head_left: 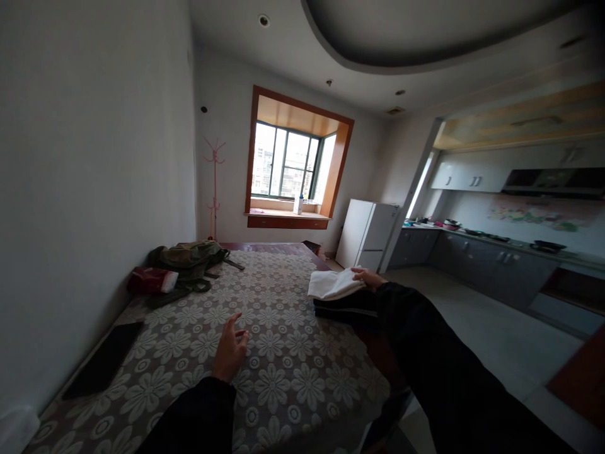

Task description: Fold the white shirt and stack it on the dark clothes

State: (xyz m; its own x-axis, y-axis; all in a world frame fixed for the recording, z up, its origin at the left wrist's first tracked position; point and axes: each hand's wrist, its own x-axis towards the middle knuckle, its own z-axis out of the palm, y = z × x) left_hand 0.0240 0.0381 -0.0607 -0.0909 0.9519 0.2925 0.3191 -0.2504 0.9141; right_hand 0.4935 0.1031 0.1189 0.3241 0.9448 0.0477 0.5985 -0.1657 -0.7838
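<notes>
A folded white cloth [331, 285] lies on top of dark folded clothes [345, 309] at the table's right edge. The fingers of my right hand [369, 278] are closed on the near right corner of the white cloth; my thumb is mostly hidden. Over the middle of the flower-patterned tablecloth [269, 381], my left hand [230, 350] is held with its fingers apart and nothing in it.
A green backpack [189, 255] and a red-and-white packet [151, 280] sit at the table's far left, by the wall. Nearer, a flat black object [104, 359] lies on the cloth. Beyond the table stands a white fridge [366, 233], with kitchen counters [477, 261] to the right.
</notes>
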